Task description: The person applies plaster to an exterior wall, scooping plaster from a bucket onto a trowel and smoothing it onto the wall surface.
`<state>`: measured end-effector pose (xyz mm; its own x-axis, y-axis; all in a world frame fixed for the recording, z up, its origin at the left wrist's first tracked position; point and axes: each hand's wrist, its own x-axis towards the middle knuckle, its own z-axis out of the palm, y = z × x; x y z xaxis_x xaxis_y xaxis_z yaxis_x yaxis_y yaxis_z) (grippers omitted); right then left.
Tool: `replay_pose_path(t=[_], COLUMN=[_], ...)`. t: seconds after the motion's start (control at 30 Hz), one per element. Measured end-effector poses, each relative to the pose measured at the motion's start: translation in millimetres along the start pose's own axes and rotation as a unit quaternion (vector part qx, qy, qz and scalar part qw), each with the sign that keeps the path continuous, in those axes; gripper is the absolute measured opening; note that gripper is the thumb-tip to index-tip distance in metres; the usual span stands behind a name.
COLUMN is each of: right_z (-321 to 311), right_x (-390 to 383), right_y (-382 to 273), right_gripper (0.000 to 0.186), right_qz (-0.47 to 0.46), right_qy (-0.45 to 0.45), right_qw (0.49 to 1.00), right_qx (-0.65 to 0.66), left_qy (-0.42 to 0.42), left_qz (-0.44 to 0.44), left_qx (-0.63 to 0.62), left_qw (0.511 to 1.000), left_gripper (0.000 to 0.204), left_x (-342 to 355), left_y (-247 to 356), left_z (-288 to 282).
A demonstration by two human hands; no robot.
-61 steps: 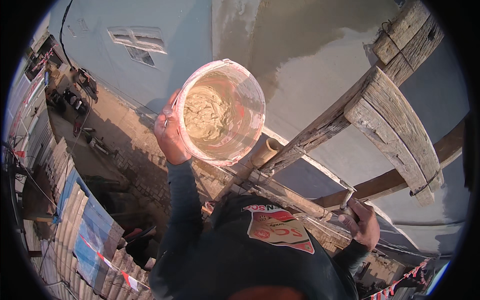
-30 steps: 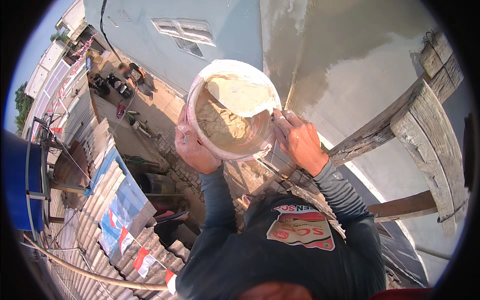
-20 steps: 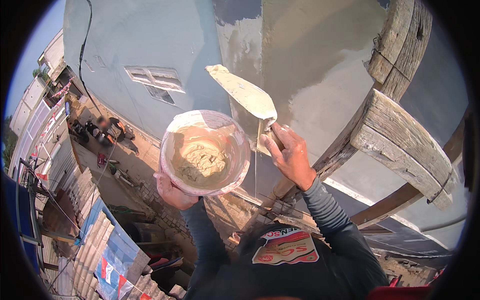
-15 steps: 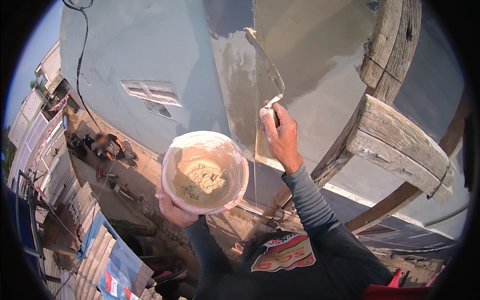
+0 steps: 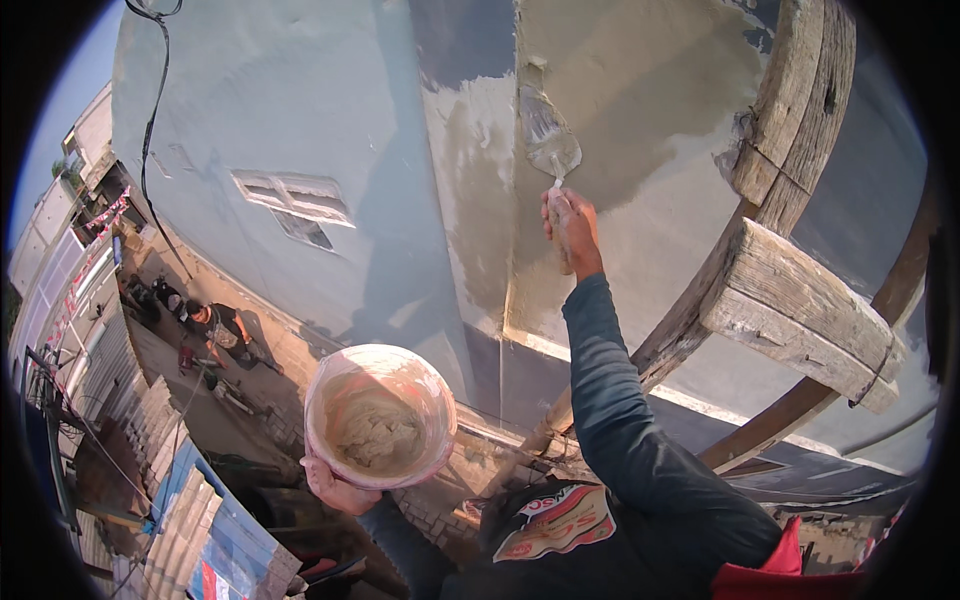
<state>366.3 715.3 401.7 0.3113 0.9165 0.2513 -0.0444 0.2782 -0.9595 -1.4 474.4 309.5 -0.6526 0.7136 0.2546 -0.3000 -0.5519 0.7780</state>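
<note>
My left hand point(image 5: 340, 489) grips a pale, smeared bucket point(image 5: 428, 400) from below at its near left side. Grey-beige wet plaster point(image 5: 376, 436) lies inside the bucket. My right hand point(image 5: 573, 228) is closed around the handle of a trowel, arm stretched out toward the wall. The trowel's blade point(image 5: 552, 146) lies against the plastered surface, smeared with plaster, its tip pointing up. Damp plaster point(image 5: 620, 90) coats the wall around and right of the blade. A patchy plaster strip point(image 5: 478, 190) runs down to its left.
Wooden scaffold beams point(image 5: 800, 310) bound with wire stand close on my right. Far below is an alley with a person point(image 5: 222, 328) beside a motorbike. Corrugated roofs point(image 5: 180, 520) lie at lower left. A black cable point(image 5: 155, 110) hangs by the blue wall.
My right hand has moved slightly right, and the trowel blade has turned from edge-on to flat against the wall. The bucket in my left hand has dropped lower and left.
</note>
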Motion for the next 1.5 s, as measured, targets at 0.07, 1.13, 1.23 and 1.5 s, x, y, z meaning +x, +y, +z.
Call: replay_pose_path(t=[0.07, 1.13, 1.23, 1.5], right_z=[-7.8, -13.3, 0.9, 54.0], right_x=[-3.1, -22.3, -23.5, -6.4], right_y=[17.6, -87.1, -89.2, -98.5], right_gripper=[0.027, 0.035, 0.037, 0.037], right_qz=[0.02, -0.176, -0.166, -0.106], right_qy=[-0.001, 0.212, 0.149, 0.022], right_qw=[1.0, 0.961, 0.975, 0.993], right_qx=[0.012, -0.012, -0.011, 0.037], left_qy=[0.039, 0.22, 0.225, 0.231], left_qz=[-0.008, 0.024, 0.022, 0.024], left_qx=[0.039, 0.097, 0.112, 0.113], left_qw=[0.998, 0.97, 0.968, 0.966], left_gripper=[0.057, 0.048, 0.048, 0.048], left_x=[0.7, -45.2, -45.8, -51.1], left_y=[-4.5, 25.6, 32.0, 37.7], left_z=[-11.9, -115.1, -118.5, -131.7])
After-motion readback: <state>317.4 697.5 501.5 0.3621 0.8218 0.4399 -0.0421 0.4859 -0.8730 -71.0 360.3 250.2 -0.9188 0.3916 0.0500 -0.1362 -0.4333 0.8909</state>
